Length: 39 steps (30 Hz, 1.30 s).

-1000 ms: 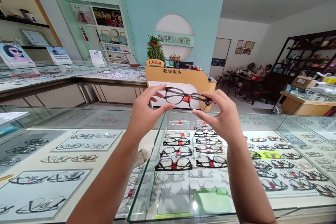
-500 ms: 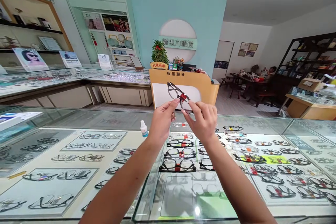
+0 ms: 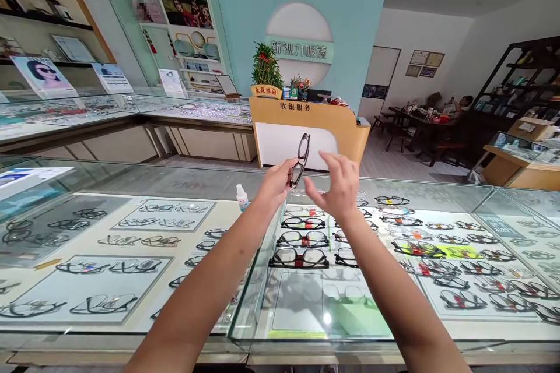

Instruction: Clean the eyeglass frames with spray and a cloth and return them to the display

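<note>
A pair of dark-framed eyeglasses (image 3: 303, 154) is held up over the glass counter, turned so that one lens sits above the other. My left hand (image 3: 276, 182) pinches the frame near its lower lens. Just to the right, my right hand (image 3: 338, 185) is apart from the glasses, its thumb and fingers spread with nothing between them. Below the hands, several black eyeglasses (image 3: 301, 239) with red tags lie in a column inside the display case. A small white bottle (image 3: 241, 197) stands on the counter, left of my left forearm.
The glass display case (image 3: 297, 335) spans the front, with more eyeglasses on trays (image 3: 131, 312) at left and in rows at right. Beyond it stand a wooden cashier desk (image 3: 308, 106) with a plant (image 3: 266, 67) and another display counter (image 3: 196, 113). A person (image 3: 464, 106) sits far right.
My right hand has let go of the glasses and opened. The glasses, now in my left hand alone, have turned more upright. The view has tilted down.
</note>
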Each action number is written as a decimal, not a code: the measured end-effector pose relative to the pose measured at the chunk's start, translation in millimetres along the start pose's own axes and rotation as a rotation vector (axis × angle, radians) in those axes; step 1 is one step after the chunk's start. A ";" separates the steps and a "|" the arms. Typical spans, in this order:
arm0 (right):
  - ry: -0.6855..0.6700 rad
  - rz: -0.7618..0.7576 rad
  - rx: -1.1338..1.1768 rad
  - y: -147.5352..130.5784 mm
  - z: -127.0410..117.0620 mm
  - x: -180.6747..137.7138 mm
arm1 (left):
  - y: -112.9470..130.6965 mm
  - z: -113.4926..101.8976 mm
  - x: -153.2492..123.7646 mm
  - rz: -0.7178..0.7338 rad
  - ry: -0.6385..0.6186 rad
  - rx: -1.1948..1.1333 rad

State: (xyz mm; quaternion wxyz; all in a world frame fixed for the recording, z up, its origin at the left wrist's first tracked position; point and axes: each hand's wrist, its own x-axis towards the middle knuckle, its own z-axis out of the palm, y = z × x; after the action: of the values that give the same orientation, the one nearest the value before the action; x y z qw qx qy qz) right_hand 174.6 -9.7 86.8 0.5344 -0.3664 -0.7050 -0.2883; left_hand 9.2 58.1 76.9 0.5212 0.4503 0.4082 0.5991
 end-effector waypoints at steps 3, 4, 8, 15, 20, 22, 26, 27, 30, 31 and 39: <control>0.052 0.121 -0.002 14.9 -10.3 8.6 | -24.6 -7.7 16.8 0.073 -0.090 0.271; 0.068 0.152 0.002 19.5 -13.0 10.7 | -32.2 -10.0 20.6 0.088 -0.113 0.326; 0.140 0.214 0.042 30.1 -19.4 15.8 | -57.5 -21.7 30.9 0.121 -0.240 0.576; 0.059 0.257 0.141 29.8 -26.3 23.4 | -86.3 -43.0 44.6 0.183 -0.416 1.019; -0.144 0.294 0.216 27.7 -31.0 27.4 | -98.6 -47.1 50.7 0.219 -0.470 1.191; -0.230 0.300 0.198 26.6 -32.6 28.4 | -101.9 -46.6 51.6 0.233 -0.484 1.233; -0.331 0.285 0.154 25.0 -34.2 29.6 | -106.2 -43.3 51.4 0.267 -0.497 1.290; -0.340 0.283 0.146 24.8 -34.2 29.7 | -106.9 -42.3 51.0 0.277 -0.497 1.300; -0.330 0.286 0.128 24.7 -34.0 29.3 | -108.0 -39.7 49.4 0.313 -0.502 1.320; -0.324 0.289 0.127 24.6 -34.0 29.2 | -108.2 -38.9 48.5 0.330 -0.502 1.325; -0.293 0.329 0.167 20.0 -40.9 32.7 | -113.0 -28.3 42.2 0.487 -0.484 1.327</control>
State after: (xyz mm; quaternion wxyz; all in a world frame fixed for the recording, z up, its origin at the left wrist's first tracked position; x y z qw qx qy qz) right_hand 208.1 -24.3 129.3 0.4946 -0.4685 -0.7274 -0.0817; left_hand 8.7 113.3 -34.0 0.0679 0.8672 0.4465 0.2098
